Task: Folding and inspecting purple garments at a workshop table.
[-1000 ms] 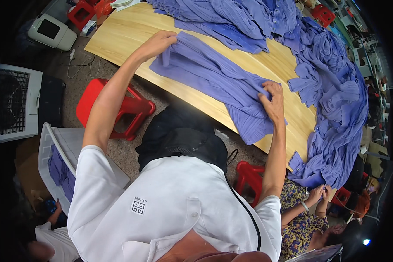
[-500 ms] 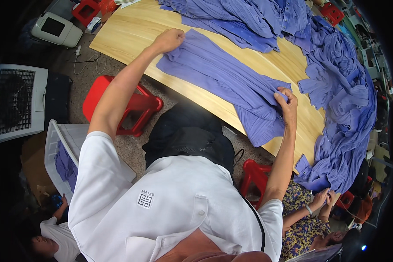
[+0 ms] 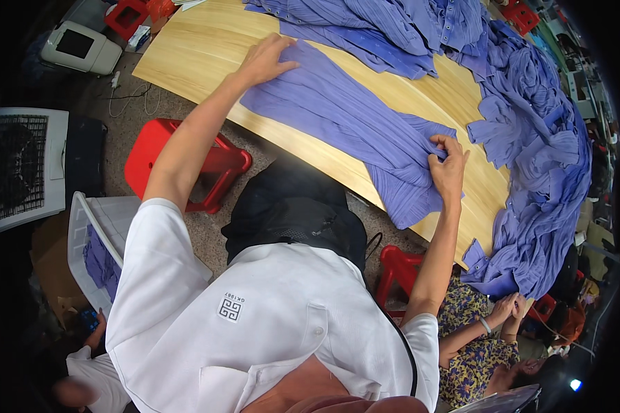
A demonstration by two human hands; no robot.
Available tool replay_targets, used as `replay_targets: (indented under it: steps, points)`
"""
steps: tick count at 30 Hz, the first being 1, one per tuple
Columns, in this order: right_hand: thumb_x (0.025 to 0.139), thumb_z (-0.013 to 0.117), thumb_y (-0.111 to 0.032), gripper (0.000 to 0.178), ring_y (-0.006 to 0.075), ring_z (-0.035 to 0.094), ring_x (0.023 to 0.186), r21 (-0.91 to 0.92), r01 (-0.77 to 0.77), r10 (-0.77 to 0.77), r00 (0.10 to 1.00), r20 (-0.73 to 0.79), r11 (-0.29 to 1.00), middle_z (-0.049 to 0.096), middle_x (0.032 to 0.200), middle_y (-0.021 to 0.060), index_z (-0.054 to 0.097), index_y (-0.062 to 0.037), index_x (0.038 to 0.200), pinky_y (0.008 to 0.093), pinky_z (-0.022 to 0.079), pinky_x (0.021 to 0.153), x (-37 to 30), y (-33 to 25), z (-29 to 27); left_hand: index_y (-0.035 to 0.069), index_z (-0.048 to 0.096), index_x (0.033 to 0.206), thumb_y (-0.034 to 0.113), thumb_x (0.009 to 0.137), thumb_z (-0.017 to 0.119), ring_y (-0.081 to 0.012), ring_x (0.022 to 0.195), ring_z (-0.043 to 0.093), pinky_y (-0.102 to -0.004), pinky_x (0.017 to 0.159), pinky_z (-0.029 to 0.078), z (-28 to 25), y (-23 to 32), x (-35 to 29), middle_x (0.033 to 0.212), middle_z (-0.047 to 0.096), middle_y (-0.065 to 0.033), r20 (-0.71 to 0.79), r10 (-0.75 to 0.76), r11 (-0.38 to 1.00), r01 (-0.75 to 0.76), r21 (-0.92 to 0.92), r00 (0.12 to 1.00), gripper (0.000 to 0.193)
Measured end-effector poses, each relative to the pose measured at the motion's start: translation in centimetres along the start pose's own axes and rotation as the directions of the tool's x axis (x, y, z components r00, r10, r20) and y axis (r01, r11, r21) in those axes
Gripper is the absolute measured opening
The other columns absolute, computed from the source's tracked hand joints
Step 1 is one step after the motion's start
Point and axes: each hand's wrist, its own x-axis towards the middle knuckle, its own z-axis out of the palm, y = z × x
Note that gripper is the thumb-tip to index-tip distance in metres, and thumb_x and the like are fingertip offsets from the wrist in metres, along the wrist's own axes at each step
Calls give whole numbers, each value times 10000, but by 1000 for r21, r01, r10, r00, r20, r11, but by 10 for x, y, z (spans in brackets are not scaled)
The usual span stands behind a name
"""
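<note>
One purple pleated garment (image 3: 344,107) lies stretched slantwise over the pale wooden table (image 3: 193,45). My left hand (image 3: 265,60) rests at its far left end, thumb and fingers apart, with the fingertips near the cloth's edge. At the right end, my right hand (image 3: 449,165) touches the cloth with bent fingers, its thumb set apart from them. Gathered folds run between the two hands, and a loose part of the cloth hangs toward the table's near edge.
A large heap of purple garments (image 3: 530,151) covers the table's far and right sides. Red stools (image 3: 151,148) stand at the near edge. At left are a white bin (image 3: 83,227) with purple cloth and a fan unit (image 3: 24,165). A co-worker's hands (image 3: 506,310) are at lower right.
My left hand has opened from a closed grip on the cloth. My right thumb and fingers have spread apart, and the garment lies flatter.
</note>
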Motion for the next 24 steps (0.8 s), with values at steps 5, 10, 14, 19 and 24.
replay_targets:
  steps: [5,10,14,19,24]
  points:
    - [982,711,-210,574,402,439,1519,-153,74,-96,985,-144,985,498,1599,211,581,-149,1537,731,161,1266,-34,-51,27,22,637,1368,569,911,804,-406,1364,558,-523,1062,492,17,20,-46,1425,585,-217,-294,-239,947,288,138,925,732]
    - [1036,662,-474,733,432,237,1633,-278,88,-72,995,67,956,291,1749,235,451,-141,1655,728,176,1259,-66,-52,56,17,662,1181,525,924,806,-398,1246,609,-534,971,510,30,35,-73,1267,664,-177,-293,-214,965,248,84,932,587]
    - [1032,657,-504,752,430,243,1631,-300,218,-184,973,137,929,297,1747,235,451,-135,1654,718,154,1270,-48,-40,53,28,620,1039,429,915,842,-394,946,688,-493,792,554,18,33,-89,955,700,-162,-368,-162,976,204,79,916,475]
    - [1016,665,-543,785,396,261,1633,-378,362,-294,928,228,852,320,1740,236,452,-140,1655,723,138,1272,-18,-56,50,21,586,995,382,897,881,-425,742,671,-481,663,560,-10,18,-108,816,686,-198,-331,-338,939,340,-54,881,477]
    - [1024,650,-551,775,381,292,1622,-207,360,-338,932,133,910,361,1716,243,467,-122,1643,681,169,1285,8,-135,72,14,559,1004,380,891,901,-348,761,655,-443,708,542,-30,-13,-136,824,664,-208,-236,-479,860,399,-317,845,514]
